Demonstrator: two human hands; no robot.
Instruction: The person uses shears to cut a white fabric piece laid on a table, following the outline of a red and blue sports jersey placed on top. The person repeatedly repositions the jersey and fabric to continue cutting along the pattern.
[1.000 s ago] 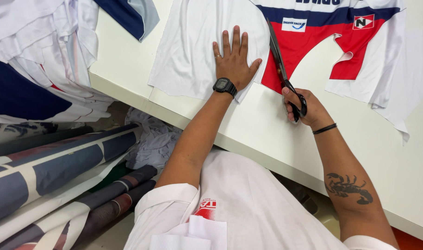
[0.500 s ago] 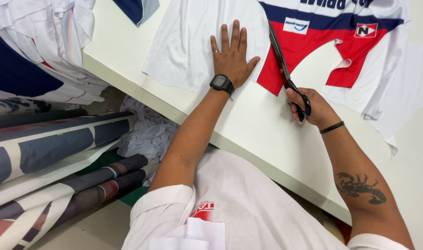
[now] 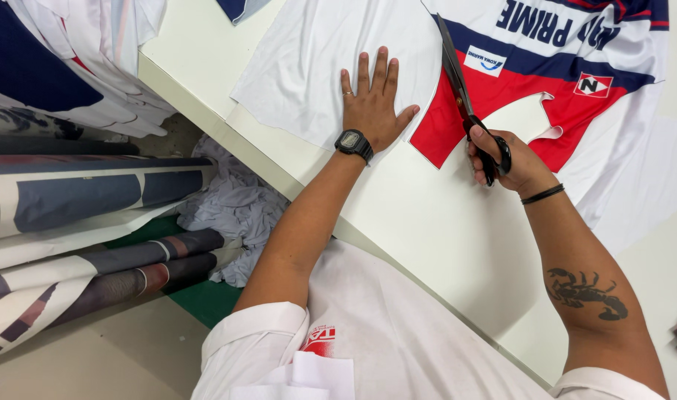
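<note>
Scissors cutting printed jersey fabric
The left hand (image 3: 373,104) lies flat, fingers spread, pinning the white fabric (image 3: 309,67); the right hand (image 3: 505,159) grips black scissors (image 3: 461,96), which should follow the red panel's (image 3: 494,104) edge.

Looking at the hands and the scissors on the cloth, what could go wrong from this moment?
1. The left hand lies flat on the white cloth, with its thumb close to the scissors; the blades might nick it.
2. The right hand cuts along the edge of the red and blue printed cloth; a small drift may cut into the print.
3. Cloth not pinned by the hand may bunch, giving a ragged cut.
</note>
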